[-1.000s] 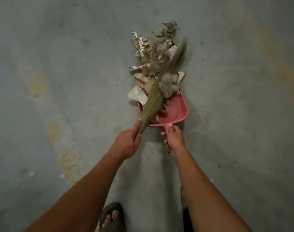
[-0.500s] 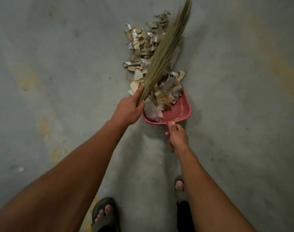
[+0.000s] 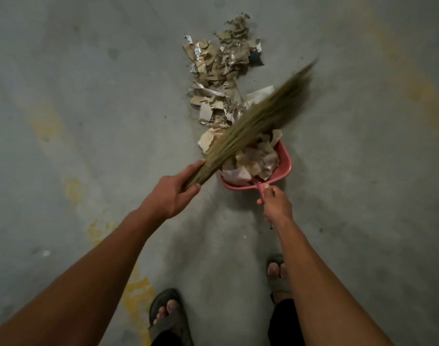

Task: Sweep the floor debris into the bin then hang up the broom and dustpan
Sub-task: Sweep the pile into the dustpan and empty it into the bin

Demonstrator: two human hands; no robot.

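Observation:
My left hand (image 3: 174,193) grips the base of a straw broom (image 3: 253,123), whose blurred bristles slant up to the right over the debris. My right hand (image 3: 275,204) holds the handle of a pink dustpan (image 3: 284,166) that sits on the grey floor. Crumpled paper and wrappers fill the pan. A long pile of torn cardboard, foil and paper scraps (image 3: 221,71) stretches away from the pan's mouth across the floor.
Bare concrete floor (image 3: 88,96) with yellow paint stains (image 3: 138,295) at the left surrounds the pile. My two sandalled feet (image 3: 168,318) stand at the bottom of the view, behind the pan. No bin is in view.
The broom has swung from pointing straight ahead over the pile to slanting right across the pan's mouth. My left hand drew back toward me. The dustpan stays put, holding more scraps than a second ago.

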